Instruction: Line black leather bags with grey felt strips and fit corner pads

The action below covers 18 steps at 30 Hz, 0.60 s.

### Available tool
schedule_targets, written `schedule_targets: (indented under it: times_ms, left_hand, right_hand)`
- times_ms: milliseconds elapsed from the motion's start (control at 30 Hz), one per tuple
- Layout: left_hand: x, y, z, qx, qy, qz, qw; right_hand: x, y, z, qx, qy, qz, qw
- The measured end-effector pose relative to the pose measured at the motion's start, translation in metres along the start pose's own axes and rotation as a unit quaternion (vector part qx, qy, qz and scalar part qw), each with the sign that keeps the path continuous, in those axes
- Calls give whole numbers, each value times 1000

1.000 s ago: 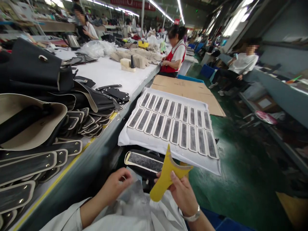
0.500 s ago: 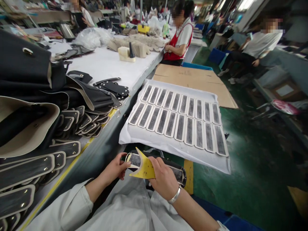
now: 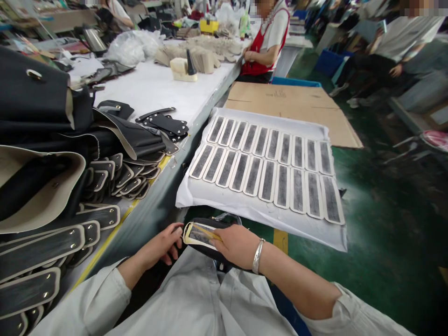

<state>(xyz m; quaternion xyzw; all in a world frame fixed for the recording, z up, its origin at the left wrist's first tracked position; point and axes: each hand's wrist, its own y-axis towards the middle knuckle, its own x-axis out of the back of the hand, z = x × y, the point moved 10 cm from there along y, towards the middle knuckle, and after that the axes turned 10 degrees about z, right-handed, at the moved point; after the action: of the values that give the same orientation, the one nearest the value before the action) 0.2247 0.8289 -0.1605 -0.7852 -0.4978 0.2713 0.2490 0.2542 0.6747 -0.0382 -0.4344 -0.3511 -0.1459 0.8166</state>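
Note:
Across my lap lies a black bag, its upward face bearing a long dark panel with a pale border. My right hand is closed on a yellow scraper, seen nearly edge-on and low against the panel. That hand covers the panel's right part. At the bag's left end, my left hand has its thumb and forefinger on the edge, while the other fingers hang loosely below. Just beyond the bag, a white-covered board carries two rows of dark strips with pale borders.
The long white worktable on my left holds black bag pieces and piled black straps with metal studs. A cardboard sheet lies behind the board. A person in a red apron stands at the table's far side.
The yellow scraper has turned from broad side to nearly edge-on, lower on the panel. My left thumb has slid off the panel toward the bag's end. The view has shifted slightly.

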Motion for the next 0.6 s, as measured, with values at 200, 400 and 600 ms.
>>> schedule_targets:
  times_ms: [200, 400, 600]
  left_hand:
    - [61, -11, -19, -125, -15, -158, 979]
    - [77, -23, 0, -138, -4, -223, 965]
    - [25, 2, -18, -105, 133, -69, 983]
  right_hand:
    - [6, -2, -6, -11, 21, 10, 1000]
    - [-2, -20, -22, -32, 114, -16, 993]
    - [-6, -16, -11, -28, 102, -10, 994]
